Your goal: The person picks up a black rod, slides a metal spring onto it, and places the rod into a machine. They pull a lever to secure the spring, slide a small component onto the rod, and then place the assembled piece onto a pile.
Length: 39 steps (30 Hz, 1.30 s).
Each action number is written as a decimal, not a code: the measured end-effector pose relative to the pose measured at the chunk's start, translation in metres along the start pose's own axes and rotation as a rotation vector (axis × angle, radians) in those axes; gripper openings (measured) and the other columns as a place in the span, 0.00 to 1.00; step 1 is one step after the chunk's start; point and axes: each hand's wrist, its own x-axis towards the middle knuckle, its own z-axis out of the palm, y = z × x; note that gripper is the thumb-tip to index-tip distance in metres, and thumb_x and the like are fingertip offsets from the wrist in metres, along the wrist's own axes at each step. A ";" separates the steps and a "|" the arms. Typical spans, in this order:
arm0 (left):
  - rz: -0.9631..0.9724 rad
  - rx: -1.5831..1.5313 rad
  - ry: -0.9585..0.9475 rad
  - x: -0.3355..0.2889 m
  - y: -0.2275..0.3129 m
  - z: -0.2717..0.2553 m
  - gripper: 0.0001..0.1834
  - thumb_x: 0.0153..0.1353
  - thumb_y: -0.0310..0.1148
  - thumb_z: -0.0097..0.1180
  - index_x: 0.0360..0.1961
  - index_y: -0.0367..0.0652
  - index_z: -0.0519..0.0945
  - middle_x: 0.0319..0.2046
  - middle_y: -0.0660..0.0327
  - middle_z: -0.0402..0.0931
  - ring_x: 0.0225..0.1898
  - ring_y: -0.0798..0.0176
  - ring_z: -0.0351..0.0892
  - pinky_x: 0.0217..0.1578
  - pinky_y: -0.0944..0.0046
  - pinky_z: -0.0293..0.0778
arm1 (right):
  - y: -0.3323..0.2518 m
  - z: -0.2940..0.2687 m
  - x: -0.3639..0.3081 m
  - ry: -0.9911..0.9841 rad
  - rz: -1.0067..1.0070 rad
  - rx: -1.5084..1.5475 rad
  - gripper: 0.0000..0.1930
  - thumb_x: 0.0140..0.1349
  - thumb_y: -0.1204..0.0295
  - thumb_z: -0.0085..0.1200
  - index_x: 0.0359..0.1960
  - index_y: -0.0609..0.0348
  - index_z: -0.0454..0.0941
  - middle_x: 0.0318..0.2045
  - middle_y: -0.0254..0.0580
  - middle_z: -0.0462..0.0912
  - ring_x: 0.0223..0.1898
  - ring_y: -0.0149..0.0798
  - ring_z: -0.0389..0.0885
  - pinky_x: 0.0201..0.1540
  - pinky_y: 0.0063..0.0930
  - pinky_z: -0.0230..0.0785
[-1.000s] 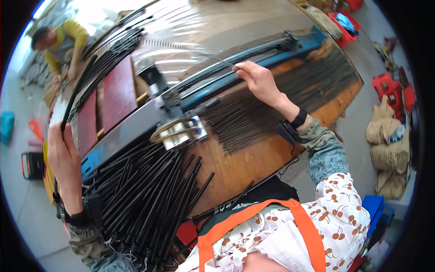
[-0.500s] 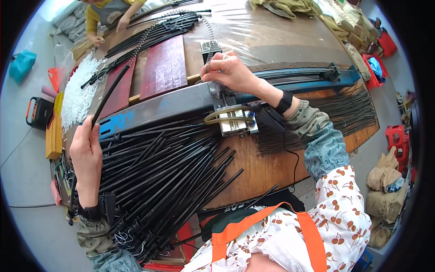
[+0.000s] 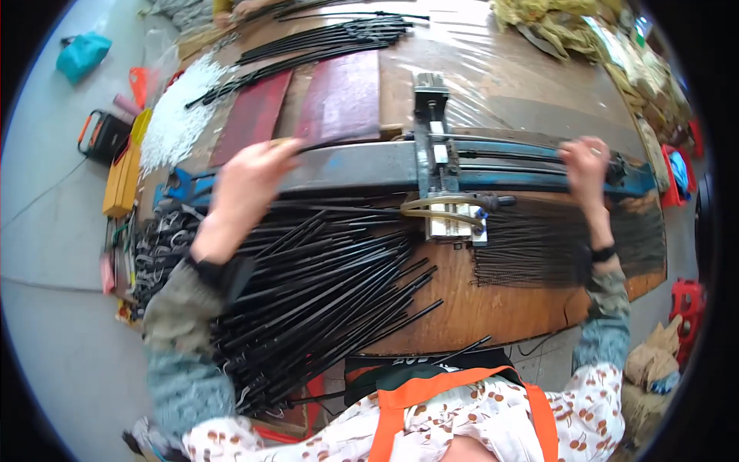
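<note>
My left hand (image 3: 250, 181) is closed around a thin black rod (image 3: 332, 143), which points right along the top of the grey and blue metal rail (image 3: 358, 168). On the far right, my right hand (image 3: 586, 165) is pinched at the rail's blue end. A thin dark line reaches it from the middle of the rail, looking like the coil spring (image 3: 504, 141) drawn out straight; blur hides its coils. Between my hands a metal clamp fixture (image 3: 456, 219) with a yellowish hose crosses the rail.
A heap of black rods (image 3: 323, 285) covers the near left of the wooden table (image 3: 454, 308). Many springs (image 3: 523, 250) lie at right. Beyond the rail are dark red boards (image 3: 339, 96), white plastic pieces (image 3: 181, 115) and more black rods (image 3: 331, 38). A co-worker's hands show at the top.
My right hand has swept right along the rail; the looping spring now seems straight. My left hand has moved right and the rod has tipped from upright to lying along the rail. The view has shifted.
</note>
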 end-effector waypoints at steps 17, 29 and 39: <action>0.010 -0.407 -0.006 0.060 0.063 0.113 0.14 0.67 0.40 0.59 0.30 0.43 0.83 0.28 0.54 0.77 0.34 0.46 0.80 0.37 0.50 0.76 | 0.054 0.006 -0.048 0.036 0.140 0.077 0.05 0.68 0.71 0.57 0.37 0.59 0.77 0.32 0.42 0.75 0.41 0.47 0.74 0.50 0.40 0.65; -0.078 -0.187 -0.145 0.067 0.070 0.113 0.12 0.69 0.39 0.55 0.31 0.43 0.76 0.24 0.48 0.79 0.31 0.41 0.82 0.29 0.44 0.74 | -0.092 -0.042 -0.034 0.031 -0.025 0.183 0.14 0.64 0.74 0.59 0.52 0.57 0.83 0.46 0.37 0.86 0.55 0.42 0.77 0.61 0.38 0.60; -0.067 -0.242 -0.177 0.068 0.075 0.110 0.12 0.70 0.39 0.54 0.33 0.42 0.74 0.26 0.46 0.77 0.32 0.36 0.78 0.30 0.44 0.71 | -0.131 -0.023 -0.031 -0.110 0.014 0.574 0.15 0.60 0.75 0.62 0.50 0.61 0.80 0.38 0.41 0.81 0.44 0.45 0.77 0.47 0.38 0.63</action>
